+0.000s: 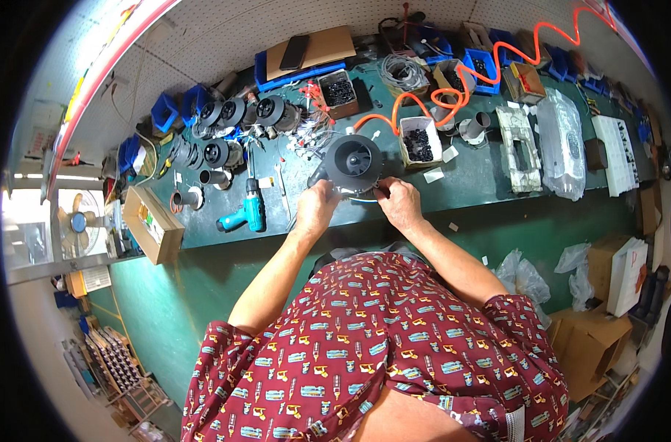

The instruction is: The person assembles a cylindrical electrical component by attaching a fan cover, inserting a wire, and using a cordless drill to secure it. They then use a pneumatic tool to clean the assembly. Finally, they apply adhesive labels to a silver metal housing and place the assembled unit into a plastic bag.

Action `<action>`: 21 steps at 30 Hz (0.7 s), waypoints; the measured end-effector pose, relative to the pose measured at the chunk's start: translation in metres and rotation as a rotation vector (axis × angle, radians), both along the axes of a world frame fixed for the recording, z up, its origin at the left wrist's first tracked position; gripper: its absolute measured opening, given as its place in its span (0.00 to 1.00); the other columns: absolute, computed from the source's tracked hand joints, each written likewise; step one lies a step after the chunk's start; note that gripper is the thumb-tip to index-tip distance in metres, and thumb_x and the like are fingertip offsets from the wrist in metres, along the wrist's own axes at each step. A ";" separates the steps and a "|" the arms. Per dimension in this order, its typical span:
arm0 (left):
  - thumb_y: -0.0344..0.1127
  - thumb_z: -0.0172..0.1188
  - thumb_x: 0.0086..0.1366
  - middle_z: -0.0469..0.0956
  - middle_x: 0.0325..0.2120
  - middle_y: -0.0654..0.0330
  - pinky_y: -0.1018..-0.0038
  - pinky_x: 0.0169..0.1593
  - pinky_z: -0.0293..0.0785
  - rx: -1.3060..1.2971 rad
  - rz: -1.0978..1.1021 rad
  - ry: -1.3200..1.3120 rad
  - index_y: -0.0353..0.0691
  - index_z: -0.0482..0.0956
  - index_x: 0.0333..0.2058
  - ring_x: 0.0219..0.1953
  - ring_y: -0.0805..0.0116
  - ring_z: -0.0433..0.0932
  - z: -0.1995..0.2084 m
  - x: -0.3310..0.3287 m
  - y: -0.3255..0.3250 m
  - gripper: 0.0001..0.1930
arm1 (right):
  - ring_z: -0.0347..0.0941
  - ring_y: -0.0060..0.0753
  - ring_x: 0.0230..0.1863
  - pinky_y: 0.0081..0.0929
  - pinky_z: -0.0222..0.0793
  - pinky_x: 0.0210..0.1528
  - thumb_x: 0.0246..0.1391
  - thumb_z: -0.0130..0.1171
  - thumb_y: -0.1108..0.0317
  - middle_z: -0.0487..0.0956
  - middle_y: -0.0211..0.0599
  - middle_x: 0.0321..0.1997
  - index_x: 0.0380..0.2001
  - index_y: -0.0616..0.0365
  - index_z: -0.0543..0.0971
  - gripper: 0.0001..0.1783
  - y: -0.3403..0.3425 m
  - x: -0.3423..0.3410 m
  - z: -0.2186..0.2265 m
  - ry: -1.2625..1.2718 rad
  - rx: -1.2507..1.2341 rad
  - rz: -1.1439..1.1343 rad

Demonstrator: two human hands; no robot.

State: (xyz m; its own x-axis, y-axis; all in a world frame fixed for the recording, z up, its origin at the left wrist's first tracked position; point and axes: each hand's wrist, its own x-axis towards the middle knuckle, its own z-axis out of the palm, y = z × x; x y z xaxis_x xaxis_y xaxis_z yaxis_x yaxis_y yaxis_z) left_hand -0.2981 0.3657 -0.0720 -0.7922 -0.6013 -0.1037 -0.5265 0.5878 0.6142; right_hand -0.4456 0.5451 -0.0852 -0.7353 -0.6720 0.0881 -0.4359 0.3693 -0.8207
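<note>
In front of me, at the near edge of the green bench, is a black round fan unit (354, 163) with a hub in its middle. My left hand (317, 206) grips its lower left edge, and my right hand (402, 203) pinches its lower right edge. Both hands are closed; what lies under the fingertips is hidden. A teal cordless drill (245, 214) lies left of my left hand, with a wrench (283, 190) between them. Beyond my right hand stands a white-lined box (421, 142) of small black parts.
More black fan units (270, 112) stand at the back left, beside tangled wires. An orange coiled air hose (396, 103) runs across the bench to the upper right. A cardboard box (155, 225) overhangs the left front edge. Plastic-wrapped pieces (560, 147) lie at the right.
</note>
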 end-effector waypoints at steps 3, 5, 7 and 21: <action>0.36 0.72 0.61 0.84 0.31 0.45 0.58 0.39 0.78 -0.068 -0.028 -0.011 0.33 0.80 0.41 0.34 0.47 0.84 0.000 0.004 0.004 0.15 | 0.82 0.54 0.38 0.45 0.77 0.42 0.54 0.67 0.65 0.85 0.45 0.34 0.34 0.59 0.82 0.09 0.000 0.002 0.001 0.086 0.035 0.016; 0.37 0.72 0.60 0.83 0.32 0.44 0.55 0.40 0.78 -0.031 -0.034 -0.026 0.34 0.80 0.42 0.36 0.42 0.83 0.011 -0.002 0.000 0.16 | 0.82 0.55 0.38 0.46 0.77 0.42 0.55 0.67 0.65 0.85 0.46 0.35 0.34 0.58 0.81 0.09 -0.001 0.000 -0.006 0.092 0.014 -0.001; 0.38 0.72 0.61 0.83 0.32 0.43 0.55 0.41 0.78 -0.055 -0.060 -0.016 0.35 0.80 0.43 0.37 0.42 0.83 0.010 0.000 -0.002 0.16 | 0.82 0.56 0.39 0.46 0.77 0.42 0.54 0.68 0.65 0.85 0.47 0.35 0.34 0.59 0.82 0.10 -0.001 -0.001 -0.007 0.046 0.029 0.014; 0.30 0.59 0.69 0.85 0.34 0.59 0.73 0.40 0.76 0.594 0.095 0.399 0.27 0.81 0.50 0.35 0.77 0.79 -0.034 -0.030 -0.034 0.14 | 0.82 0.38 0.40 0.34 0.77 0.44 0.58 0.63 0.75 0.83 0.47 0.39 0.43 0.67 0.82 0.10 -0.037 -0.036 -0.012 -0.286 -0.221 -0.059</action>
